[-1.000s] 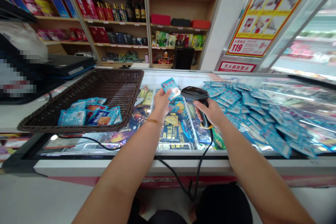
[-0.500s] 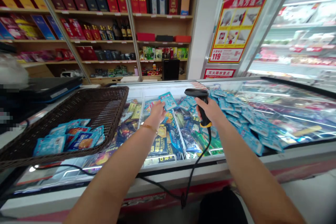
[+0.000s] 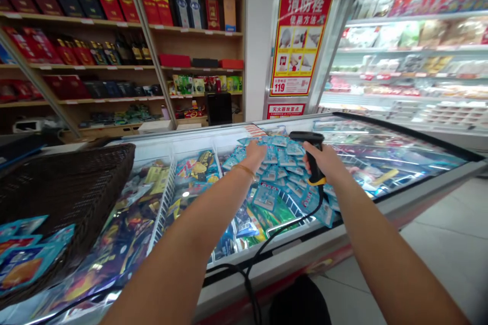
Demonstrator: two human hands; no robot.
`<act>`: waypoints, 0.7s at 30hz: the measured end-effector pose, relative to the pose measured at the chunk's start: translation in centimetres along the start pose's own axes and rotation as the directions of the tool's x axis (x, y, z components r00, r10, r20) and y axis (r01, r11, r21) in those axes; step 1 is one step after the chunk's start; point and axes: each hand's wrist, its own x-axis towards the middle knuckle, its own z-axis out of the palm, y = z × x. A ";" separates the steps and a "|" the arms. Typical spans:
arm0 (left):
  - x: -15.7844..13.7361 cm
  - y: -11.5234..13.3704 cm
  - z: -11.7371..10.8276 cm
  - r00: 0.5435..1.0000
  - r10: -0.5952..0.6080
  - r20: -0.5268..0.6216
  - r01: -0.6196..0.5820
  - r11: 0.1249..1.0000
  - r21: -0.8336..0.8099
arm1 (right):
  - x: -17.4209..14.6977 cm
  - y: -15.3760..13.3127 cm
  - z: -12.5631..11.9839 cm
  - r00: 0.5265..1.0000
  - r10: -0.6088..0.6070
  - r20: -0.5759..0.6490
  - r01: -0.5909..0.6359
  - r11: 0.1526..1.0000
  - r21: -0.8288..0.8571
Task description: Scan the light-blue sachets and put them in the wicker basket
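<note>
My right hand [image 3: 324, 160] is wrapped round the grip of a black and yellow handheld barcode scanner [image 3: 313, 157], its head pointing left above a pile of light-blue snack packets [image 3: 284, 165]. My left hand [image 3: 255, 156] reaches into the far left side of that pile, touching or just over the packets. Its fingertips are hidden behind the hand, so I cannot tell whether it grips a packet. The scanner's black cable [image 3: 280, 231] runs down across the front edge of the chest freezer [image 3: 232, 294]. One loose blue packet [image 3: 266, 197] lies at the pile's near edge.
To the left, a dark wicker basket [image 3: 97, 193] holds several blue packets [image 3: 26, 259]. White wire dividers [image 3: 162, 208] split the freezer's bagged goods. Glass lids [image 3: 415, 137] cover its right part. Behind stand shelves of boxes [image 3: 198, 30] and a red-and-yellow poster [image 3: 301, 43].
My view has turned right. My left hand has moved right from the middle compartment to the pile; the blue packet it held is no longer distinguishable. The scanner stays in my right hand.
</note>
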 end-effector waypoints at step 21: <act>-6.7 15.5 -26.5 0.849 0.288 -0.443 -0.041 0.872 0.487 | -6.0 -1.3 17.6 0.902 -0.138 0.409 0.115 0.990 0.080</act>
